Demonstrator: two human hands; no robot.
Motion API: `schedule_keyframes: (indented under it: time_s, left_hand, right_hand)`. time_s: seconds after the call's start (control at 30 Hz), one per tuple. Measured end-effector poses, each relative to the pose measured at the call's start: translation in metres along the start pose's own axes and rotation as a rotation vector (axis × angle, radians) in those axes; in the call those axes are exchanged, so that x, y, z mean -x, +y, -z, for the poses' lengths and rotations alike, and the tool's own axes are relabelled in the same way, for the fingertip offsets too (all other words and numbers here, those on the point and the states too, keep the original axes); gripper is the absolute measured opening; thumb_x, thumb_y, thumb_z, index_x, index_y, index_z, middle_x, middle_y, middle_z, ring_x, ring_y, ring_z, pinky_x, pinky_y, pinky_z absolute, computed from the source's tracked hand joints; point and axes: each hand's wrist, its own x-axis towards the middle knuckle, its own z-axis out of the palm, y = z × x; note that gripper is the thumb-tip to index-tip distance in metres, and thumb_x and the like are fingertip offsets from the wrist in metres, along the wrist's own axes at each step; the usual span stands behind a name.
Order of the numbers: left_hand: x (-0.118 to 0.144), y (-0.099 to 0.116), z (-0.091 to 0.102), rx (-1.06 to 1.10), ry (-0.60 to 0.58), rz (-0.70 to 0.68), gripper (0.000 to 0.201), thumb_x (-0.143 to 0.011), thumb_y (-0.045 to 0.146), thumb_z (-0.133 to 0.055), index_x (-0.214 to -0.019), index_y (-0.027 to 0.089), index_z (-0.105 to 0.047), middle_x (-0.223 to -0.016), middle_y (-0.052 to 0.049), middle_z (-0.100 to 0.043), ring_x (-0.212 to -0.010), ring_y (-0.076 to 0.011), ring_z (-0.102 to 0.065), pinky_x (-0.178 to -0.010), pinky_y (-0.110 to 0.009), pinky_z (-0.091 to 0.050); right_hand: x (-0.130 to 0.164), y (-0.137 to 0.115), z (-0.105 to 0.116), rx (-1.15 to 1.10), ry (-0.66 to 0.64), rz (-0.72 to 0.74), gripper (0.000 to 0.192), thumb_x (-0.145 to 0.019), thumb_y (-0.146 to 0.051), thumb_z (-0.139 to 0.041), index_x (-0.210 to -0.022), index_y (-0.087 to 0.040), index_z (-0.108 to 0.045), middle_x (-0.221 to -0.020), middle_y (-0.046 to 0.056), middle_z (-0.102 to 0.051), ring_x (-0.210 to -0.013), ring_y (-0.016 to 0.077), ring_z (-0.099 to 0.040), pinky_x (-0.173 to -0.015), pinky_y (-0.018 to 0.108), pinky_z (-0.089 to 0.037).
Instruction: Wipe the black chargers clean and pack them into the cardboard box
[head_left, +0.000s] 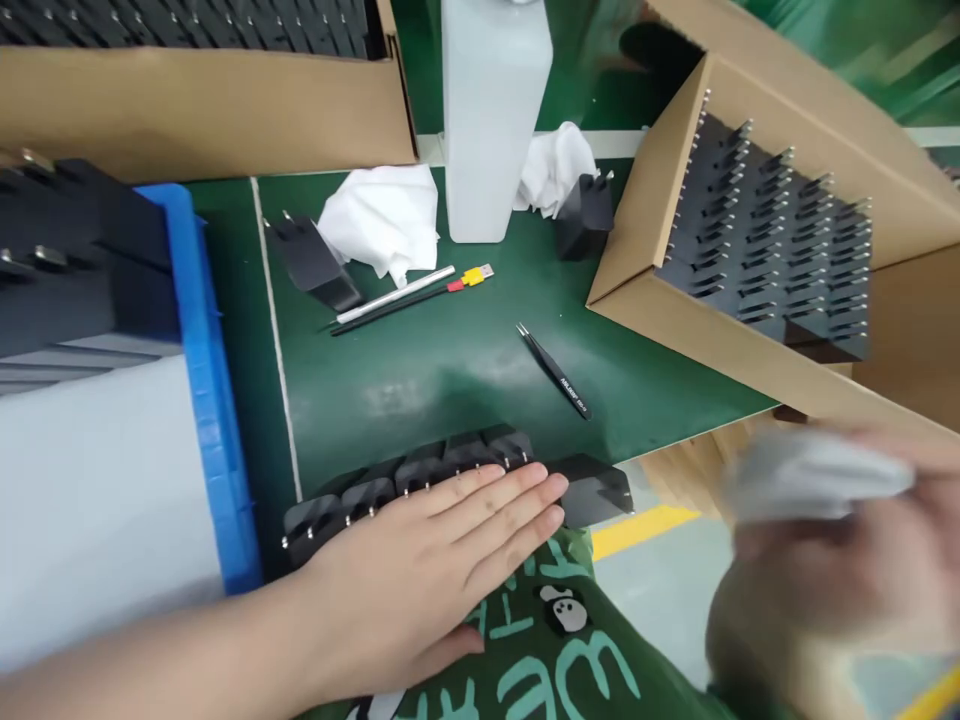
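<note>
A row of black plug adapters (420, 480) lies along the near edge of the green mat (450, 370), its long axis left to right. The left hand (442, 560) rests flat on it, fingers spread, gripping nothing. The right hand (840, 560), blurred and well apart, clutches a white cloth (810, 478)
</note>
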Motion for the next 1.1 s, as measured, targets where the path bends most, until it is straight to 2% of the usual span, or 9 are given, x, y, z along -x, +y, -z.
schedule_keyframes:
  time_s: [0.03,0.17,0.33,0.43,0.53,0.63,0.77,0.93,1.1]
  left_hand:
    - [-0.001,-0.001,0.002,-0.002,0.003,-0.012,0.084,-0.089,0.062,-0.051,-0.153,0.012,-0.029,-0.164,-0.007,-0.018,-0.152,-0.0221,-0.017,-0.122,-0.036,-0.025]
    - [0.0,0.0,0.022,-0.067,0.092,-0.082,0.054,-0.098,0.04,-0.046,-0.147,0.018,-0.042,-0.159,-0.003,-0.035,-0.146,-0.0193,-0.033,-0.118,-0.033,-0.033]
    - [0.038,0.031,0.045,-0.16,0.161,-0.149,0.04,-0.096,0.03,-0.041,-0.131,0.029,-0.06,-0.143,0.006,-0.055,-0.136,-0.0176,-0.046,-0.115,-0.029,-0.04]
    - [0.08,0.048,0.037,-0.167,0.251,0.212,0.053,-0.087,0.031,-0.06,-0.139,0.029,-0.053,-0.146,0.005,-0.052,-0.125,-0.0232,-0.055,-0.113,-0.038,-0.046]
    - [0.111,0.049,0.022,-0.087,0.405,0.694,0.076,-0.085,0.042,-0.067,-0.152,0.035,-0.033,-0.154,0.004,-0.04,-0.12,-0.0347,-0.056,-0.108,-0.056,-0.047]
    - [0.117,0.037,0.014,-0.022,0.437,0.912,0.083,-0.085,0.061,-0.063,-0.154,0.036,-0.026,-0.148,-0.006,-0.043,-0.124,-0.0406,-0.051,-0.106,-0.063,-0.044]
    - [0.106,0.017,0.011,-0.03,0.318,0.761,0.074,-0.085,0.048,-0.07,-0.148,0.032,-0.035,-0.135,-0.014,-0.052,-0.121,-0.0355,-0.055,-0.101,-0.057,-0.049]
    - [0.104,0.01,0.012,-0.031,0.319,0.682,0.067,-0.086,0.042,-0.071,-0.142,0.03,-0.037,-0.132,-0.014,-0.054,-0.122,-0.0332,-0.055,-0.102,-0.054,-0.049]
    - [0.093,0.014,0.019,-0.08,0.284,0.716,0.078,-0.084,0.056,-0.068,-0.146,0.022,-0.033,-0.137,-0.019,-0.051,-0.125,-0.0366,-0.052,-0.102,-0.054,-0.046]
  right_hand:
    - [0.022,0.01,0.008,-0.014,0.076,-0.04,0.017,-0.081,-0.019,-0.063,-0.082,-0.031,-0.075,-0.074,0.0,-0.067,-0.067,0.0195,-0.066,-0.048,0.03,-0.045]
    - [0.078,0.02,-0.009,-0.144,-0.268,-0.303,0.012,-0.088,-0.019,-0.058,-0.09,-0.024,-0.068,-0.082,0.002,-0.067,-0.071,0.0182,-0.064,-0.059,0.03,-0.051]
    - [0.048,0.002,-0.05,-0.18,-0.563,-0.145,0.026,-0.092,-0.013,-0.043,-0.098,-0.022,-0.067,-0.098,0.004,-0.068,-0.088,0.0172,-0.064,-0.077,0.03,-0.053]
    - [0.03,0.002,-0.05,-0.226,-0.593,-0.154,0.025,-0.092,-0.013,-0.045,-0.098,-0.022,-0.068,-0.095,0.003,-0.069,-0.084,0.0167,-0.066,-0.071,0.029,-0.054]
    - [0.034,0.004,-0.034,-0.198,-0.363,-0.123,0.025,-0.09,-0.013,-0.055,-0.105,-0.025,-0.07,-0.099,0.004,-0.07,-0.089,0.0203,-0.068,-0.075,0.034,-0.057]
    - [0.056,0.005,-0.02,-0.083,-0.216,0.177,0.046,-0.082,-0.003,-0.061,-0.123,-0.025,-0.067,-0.113,0.008,-0.07,-0.101,0.0276,-0.067,-0.085,0.044,-0.057]
    - [0.092,0.005,-0.028,-0.003,-0.369,0.515,0.065,-0.075,0.004,-0.06,-0.137,-0.017,-0.058,-0.119,0.011,-0.069,-0.114,0.0321,-0.065,-0.092,0.045,-0.057]
    - [0.118,-0.025,-0.062,0.032,-0.385,0.644,0.048,-0.081,-0.002,-0.057,-0.127,-0.015,-0.064,-0.112,0.007,-0.074,-0.115,0.0269,-0.065,-0.099,0.041,-0.052]
    - [0.11,-0.057,-0.062,-0.498,-0.779,0.803,0.026,-0.093,-0.01,-0.052,-0.112,-0.011,-0.069,-0.109,0.006,-0.075,-0.114,0.0191,-0.065,-0.096,0.034,-0.056]
